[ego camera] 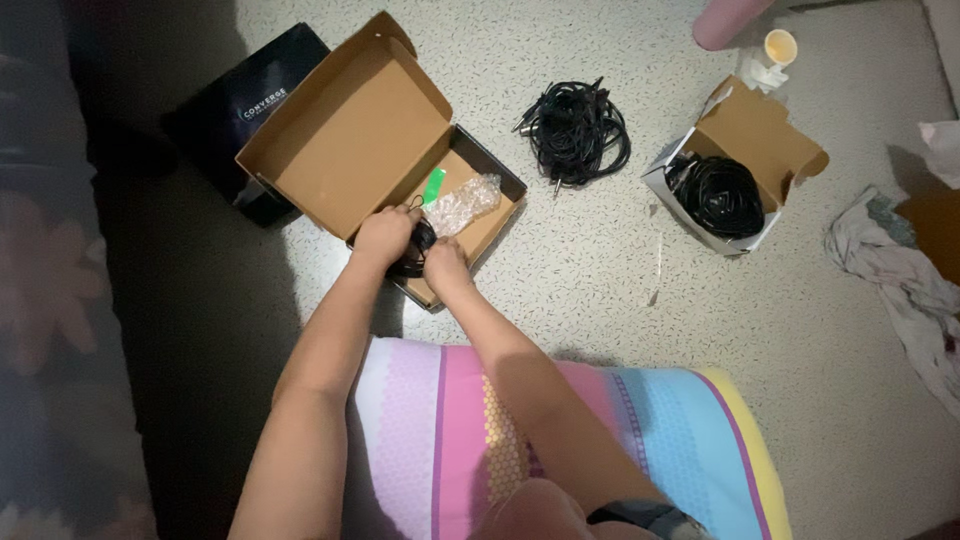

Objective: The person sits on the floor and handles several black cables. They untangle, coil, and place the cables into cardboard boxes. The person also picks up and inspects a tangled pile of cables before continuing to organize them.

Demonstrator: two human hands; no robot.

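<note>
An open brown cardboard box (360, 130) with a raised lid lies on the speckled floor. Inside it are a wad of clear bubble wrap (463, 203) and a small green item (434, 185). My left hand (383, 236) and my right hand (443, 264) meet over the near end of the box. Between them they grip a small black bundle of cable (418, 248), mostly hidden by the fingers.
A loose coil of black cables (575, 130) lies on the floor beyond the box. A smaller open box (770, 140) to the right holds another black coil (722, 195). A black box (240, 110), a pink cylinder (725, 20), crumpled cloth (900, 270) and a striped pastel cushion (600, 450) surround me.
</note>
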